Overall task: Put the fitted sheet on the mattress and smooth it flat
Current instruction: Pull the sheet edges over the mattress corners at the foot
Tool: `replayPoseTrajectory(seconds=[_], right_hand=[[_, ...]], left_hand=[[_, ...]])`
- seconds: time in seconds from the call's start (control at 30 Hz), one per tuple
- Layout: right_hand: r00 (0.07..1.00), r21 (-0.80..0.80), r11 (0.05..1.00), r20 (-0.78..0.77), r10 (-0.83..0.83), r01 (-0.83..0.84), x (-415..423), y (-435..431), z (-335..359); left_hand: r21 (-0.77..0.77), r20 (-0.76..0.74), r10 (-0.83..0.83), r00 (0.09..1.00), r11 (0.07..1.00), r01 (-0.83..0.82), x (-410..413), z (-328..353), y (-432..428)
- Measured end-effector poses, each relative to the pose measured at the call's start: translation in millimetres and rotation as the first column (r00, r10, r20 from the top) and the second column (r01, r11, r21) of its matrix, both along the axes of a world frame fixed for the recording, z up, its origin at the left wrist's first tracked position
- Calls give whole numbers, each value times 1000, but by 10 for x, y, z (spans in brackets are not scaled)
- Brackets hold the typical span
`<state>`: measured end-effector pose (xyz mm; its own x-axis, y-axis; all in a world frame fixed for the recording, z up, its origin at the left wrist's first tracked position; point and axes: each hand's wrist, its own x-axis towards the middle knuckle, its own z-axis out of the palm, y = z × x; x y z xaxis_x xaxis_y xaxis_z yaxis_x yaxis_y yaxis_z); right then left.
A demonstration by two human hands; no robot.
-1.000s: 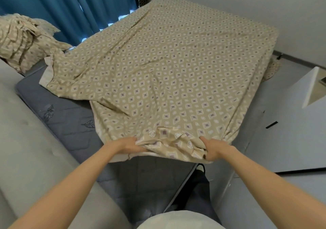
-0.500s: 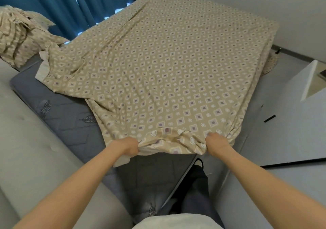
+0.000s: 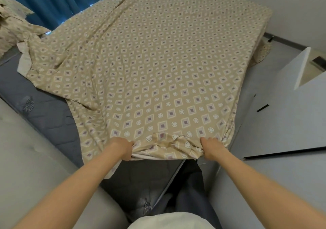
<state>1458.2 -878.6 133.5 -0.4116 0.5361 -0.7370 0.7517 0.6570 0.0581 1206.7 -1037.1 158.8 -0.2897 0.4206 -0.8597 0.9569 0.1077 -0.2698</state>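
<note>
Diamond-print sheet, perhaps cotton, bunched by left hand, right hand; mattress quilted.

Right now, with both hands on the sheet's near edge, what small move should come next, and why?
Probably pull the fitted sheet nearer and tuck its gathered edge over the mattress corner. The left hand and right hand grip that edge, and bare grey mattress shows nearer and left of it.
</note>
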Motion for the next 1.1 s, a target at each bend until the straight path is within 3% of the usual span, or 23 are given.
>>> replayPoseTrajectory(seconds=[0.27,0.5,0.8,1.1], right_hand=[[999,-77,996,2,-42,42,-8,-102,-514],[996,-189,978,-6,-94,91,-53,-222,-1129],[990,-313,939,25,-142,143,-151,-444,-1829],[982,-428,887,-1,-191,172,-262,-685,-2117]], left_hand=[[-157,-191,-65,979,987,35,62,-625,-20],[-285,-269,-46,962,958,-33,205,-1107,-20],[-373,-292,-147,945,927,29,139,-1888,-264],[-480,-374,-130,918,874,-71,-83,-2236,-453]])
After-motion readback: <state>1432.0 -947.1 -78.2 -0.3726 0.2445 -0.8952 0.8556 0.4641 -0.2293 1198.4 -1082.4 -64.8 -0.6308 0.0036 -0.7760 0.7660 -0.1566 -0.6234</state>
